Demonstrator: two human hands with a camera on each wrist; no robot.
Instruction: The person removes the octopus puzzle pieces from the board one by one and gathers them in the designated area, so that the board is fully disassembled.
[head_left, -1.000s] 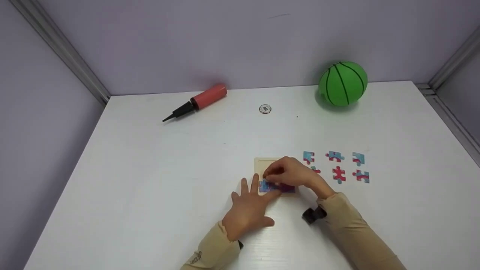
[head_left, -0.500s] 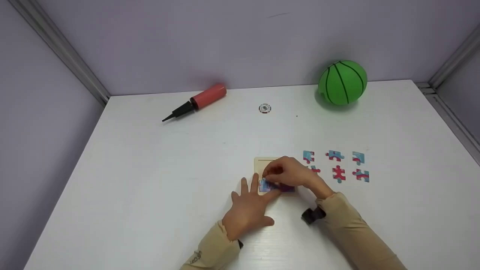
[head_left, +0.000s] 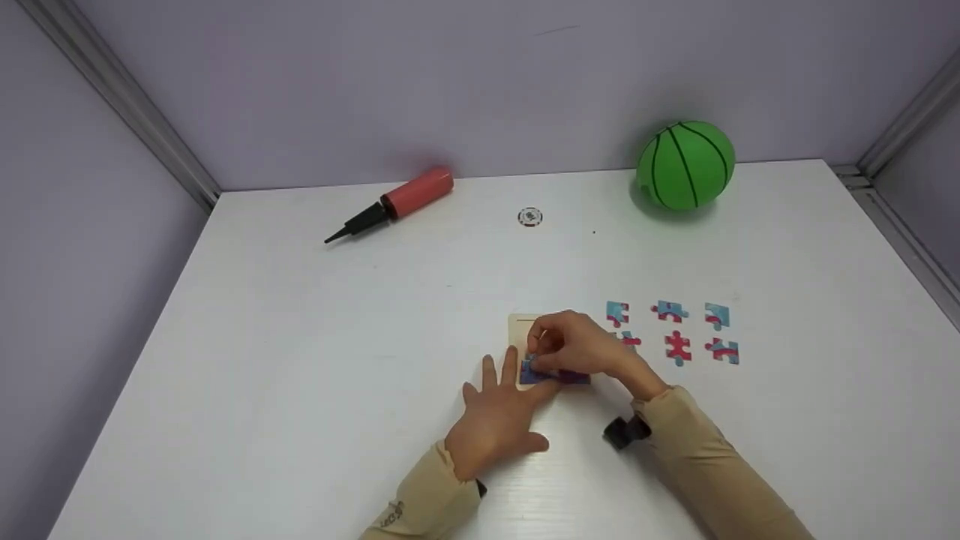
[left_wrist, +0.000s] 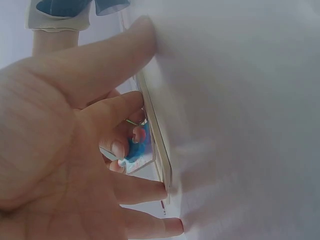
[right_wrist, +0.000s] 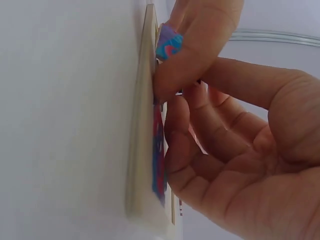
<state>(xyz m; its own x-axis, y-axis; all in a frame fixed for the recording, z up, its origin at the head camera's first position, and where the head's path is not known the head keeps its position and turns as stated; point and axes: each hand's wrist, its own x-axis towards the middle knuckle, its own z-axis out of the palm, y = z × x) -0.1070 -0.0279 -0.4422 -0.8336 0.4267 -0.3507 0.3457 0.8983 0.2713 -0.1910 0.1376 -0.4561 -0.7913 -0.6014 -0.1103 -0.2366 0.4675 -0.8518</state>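
Wooden puzzle tray (head_left: 519, 325) lies on the worktop (head_left: 300, 337); left hand (head_left: 499, 417) rests spread against its edge, right hand (head_left: 581, 345) pinches a puzzle piece (right_wrist: 168, 42) over it; misaligned tabs could jam it

One puzzle tray (head_left: 519, 325), six loose puzzle pieces (head_left: 677, 347), one green ball (head_left: 685, 166), one pump (head_left: 394, 202), two hands (head_left: 495, 421)

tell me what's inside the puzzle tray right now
In the tray a row of joined blue and pink pieces lies along the near edge. The right hand pinches another piece over it. The hands cover most of the rest, so it cannot be told what else lies there.
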